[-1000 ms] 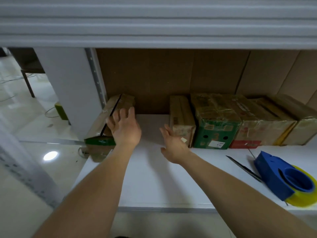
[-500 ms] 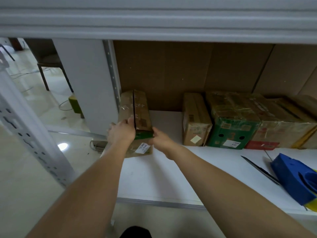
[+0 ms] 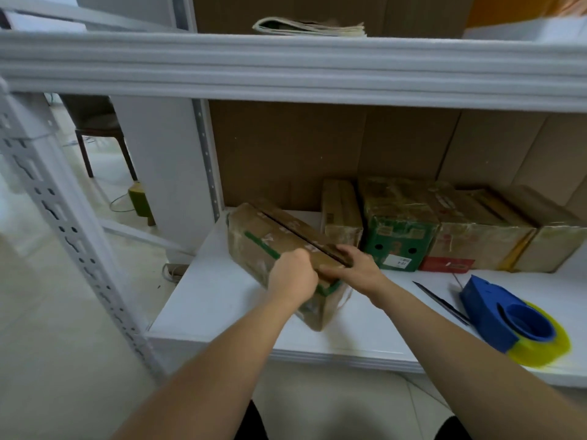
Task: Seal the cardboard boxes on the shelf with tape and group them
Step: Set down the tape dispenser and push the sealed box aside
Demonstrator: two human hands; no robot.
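Note:
A worn cardboard box [image 3: 270, 239] with a green stripe lies askew on the white shelf [image 3: 209, 300], its top flaps parted along a dark slit. My left hand [image 3: 293, 276] grips its near left corner. My right hand [image 3: 354, 266] holds the near end of the top, fingers curled over the flap edge. A row of taped boxes [image 3: 444, 230] stands against the cardboard back wall to the right. A blue tape dispenser [image 3: 508, 315] with yellowish tape lies at the shelf's front right.
A thin dark blade [image 3: 440, 301] lies on the shelf between my right arm and the dispenser. The upper shelf beam [image 3: 286, 65] hangs overhead with folded paper [image 3: 311, 27] on it. A perforated grey upright [image 3: 63, 223] stands at left.
The box has come away from the shelf's left end toward the front middle and turned askew. Both hands now grip its near end. The camera has tilted up.

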